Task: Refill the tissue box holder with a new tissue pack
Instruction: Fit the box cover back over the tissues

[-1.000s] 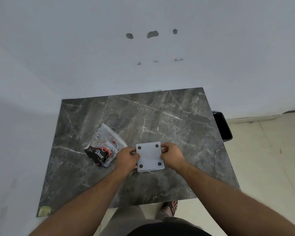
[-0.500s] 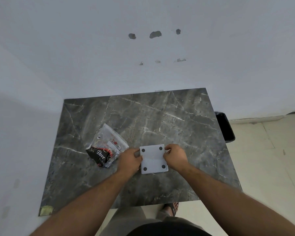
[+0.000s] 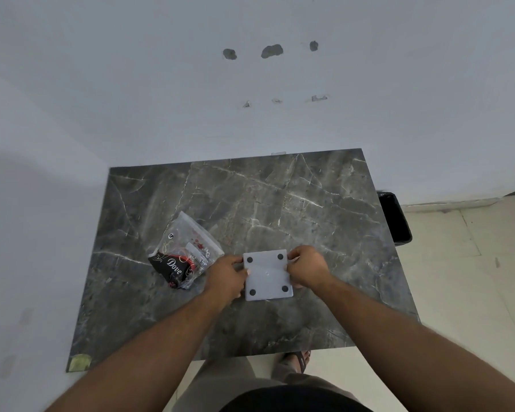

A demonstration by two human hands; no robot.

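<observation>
The tissue box holder [image 3: 267, 275] is a white square box lying upside down near the table's front middle, its base with four black round feet facing up. My left hand [image 3: 227, 276] grips its left side and my right hand [image 3: 306, 267] grips its right side near the far corner. The holder's inside and opening are hidden beneath it. Just left of my left hand lies a clear plastic tissue pack [image 3: 185, 254] with a black and red "Dove" label.
The dark grey marble table [image 3: 280, 203] stands against a white wall, with another wall along its left. A black bin [image 3: 394, 217] sits on the tiled floor beside the table's right edge. My sandalled foot [image 3: 298, 359] shows under the front edge.
Both hands stay on the holder's sides. My right fingers have shifted toward its far right corner and my left fingers have closed in against its left edge. The tissue pack has not moved.
</observation>
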